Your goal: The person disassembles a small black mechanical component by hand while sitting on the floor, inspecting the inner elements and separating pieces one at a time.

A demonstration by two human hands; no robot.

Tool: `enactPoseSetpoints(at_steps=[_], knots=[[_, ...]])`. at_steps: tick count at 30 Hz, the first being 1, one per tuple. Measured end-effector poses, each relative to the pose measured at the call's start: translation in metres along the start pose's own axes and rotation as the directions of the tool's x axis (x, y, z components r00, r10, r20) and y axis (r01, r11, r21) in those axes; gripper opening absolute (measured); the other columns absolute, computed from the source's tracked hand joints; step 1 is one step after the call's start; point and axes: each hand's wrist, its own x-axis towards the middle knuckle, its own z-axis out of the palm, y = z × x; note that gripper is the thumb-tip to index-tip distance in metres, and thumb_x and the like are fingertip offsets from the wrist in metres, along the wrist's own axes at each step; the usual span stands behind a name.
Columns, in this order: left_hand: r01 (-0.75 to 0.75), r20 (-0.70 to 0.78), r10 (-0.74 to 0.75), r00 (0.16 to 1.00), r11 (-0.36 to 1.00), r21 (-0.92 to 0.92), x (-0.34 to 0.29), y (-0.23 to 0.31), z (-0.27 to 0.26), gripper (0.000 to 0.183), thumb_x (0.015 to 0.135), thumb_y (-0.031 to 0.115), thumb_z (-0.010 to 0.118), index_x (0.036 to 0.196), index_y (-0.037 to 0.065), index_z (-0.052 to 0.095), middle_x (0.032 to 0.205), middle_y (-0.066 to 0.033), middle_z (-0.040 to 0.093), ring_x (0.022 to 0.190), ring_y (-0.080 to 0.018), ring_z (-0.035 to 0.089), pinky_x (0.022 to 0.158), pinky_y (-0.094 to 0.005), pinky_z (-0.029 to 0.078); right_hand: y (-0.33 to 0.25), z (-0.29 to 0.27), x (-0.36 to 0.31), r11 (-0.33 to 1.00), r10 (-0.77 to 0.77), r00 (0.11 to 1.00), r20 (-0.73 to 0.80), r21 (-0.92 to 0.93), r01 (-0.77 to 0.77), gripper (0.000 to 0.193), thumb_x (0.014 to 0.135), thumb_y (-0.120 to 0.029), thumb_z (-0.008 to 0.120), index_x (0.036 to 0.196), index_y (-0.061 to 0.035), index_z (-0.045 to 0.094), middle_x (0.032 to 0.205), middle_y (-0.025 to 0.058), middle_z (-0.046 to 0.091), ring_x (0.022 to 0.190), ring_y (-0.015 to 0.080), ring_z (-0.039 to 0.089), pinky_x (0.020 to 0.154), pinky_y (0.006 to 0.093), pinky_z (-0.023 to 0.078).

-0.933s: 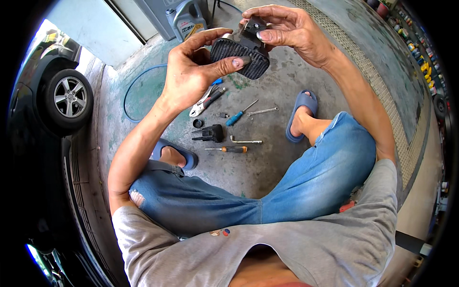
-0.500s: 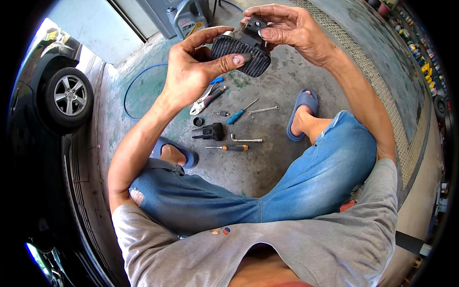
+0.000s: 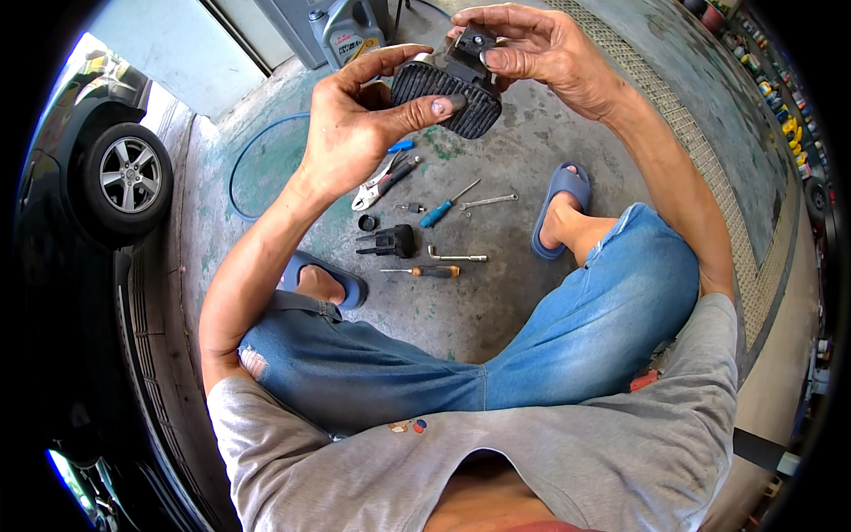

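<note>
Out in front of me, both hands hold up a black ribbed part (image 3: 425,84) with rounded corners and parallel fins. My left hand (image 3: 355,129) grips it from the left, thumb across the ribbed face and fingers behind. My right hand (image 3: 563,62) pinches a black block (image 3: 468,49) at its upper right, which has a small round metal spot. Whether block and ribbed part are one piece I cannot tell. On the floor below lie a black plastic housing (image 3: 390,241), a black ring (image 3: 366,223) and a small metal-tipped piece (image 3: 410,208).
Around them lie locking pliers (image 3: 383,184), a blue-handled screwdriver (image 3: 439,215), a wrench (image 3: 489,201), an L-shaped socket wrench (image 3: 456,258) and an orange-black screwdriver (image 3: 433,271). A grey jug (image 3: 350,37) and blue hose (image 3: 238,177) are behind. A dark car (image 3: 62,266) stands left.
The ribbed part has tilted or risen very slightly in my hands. Both hands keep nearly the same place and hold; the floor items have not moved.
</note>
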Motion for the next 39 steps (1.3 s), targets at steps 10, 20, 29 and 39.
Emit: enactPoseSetpoints(at_steps=[10,20,29,39], knots=[[0.023,0.020,-0.024,1.000,0.999,0.046,0.000,-0.002,-0.004,0.057,0.084,0.011,0.083,0.134,0.000,0.060,0.106,-0.0117,0.074,0.097,-0.0163,0.070,0.085,-0.0281,0.057,-0.005,0.000,0.001,1.000,-0.006,1.000,-0.001,-0.024,0.005,0.054,0.085,-0.008,0.081,0.135,-0.0001,0.059,0.116,0.0092,0.067,0.086,0.0168,0.068,0.072,0.0300,0.059],[-0.010,0.019,0.009,1.000,1.000,0.026,-0.001,-0.003,-0.004,0.058,0.084,0.013,0.084,0.135,-0.001,0.059,0.106,-0.0126,0.074,0.096,-0.0157,0.070,0.082,-0.0271,0.057,-0.001,0.000,0.002,1.000,0.012,1.000,-0.005,0.006,-0.012,0.055,0.085,-0.011,0.082,0.134,0.0005,0.059,0.113,0.0096,0.068,0.081,0.0165,0.069,0.068,0.0290,0.058],[0.002,0.014,-0.003,1.000,0.998,0.055,-0.002,-0.001,-0.005,0.058,0.083,0.015,0.085,0.134,-0.001,0.061,0.107,-0.0124,0.074,0.096,-0.0156,0.070,0.079,-0.0262,0.056,-0.002,0.001,0.002,0.999,0.032,0.999,-0.011,-0.011,-0.032,0.056,0.085,-0.011,0.082,0.134,0.0001,0.059,0.111,0.0089,0.069,0.080,0.0158,0.069,0.067,0.0288,0.058],[0.060,0.053,-0.066,0.996,0.993,0.102,0.000,-0.007,-0.012,0.058,0.083,0.016,0.085,0.133,-0.001,0.060,0.105,-0.0077,0.072,0.090,-0.0112,0.068,0.075,-0.0252,0.056,-0.008,0.011,0.003,0.994,0.020,0.998,-0.067,-0.108,-0.027,0.051,0.085,-0.011,0.083,0.130,0.0003,0.062,0.111,0.0085,0.069,0.082,0.0147,0.068,0.068,0.0276,0.056]])
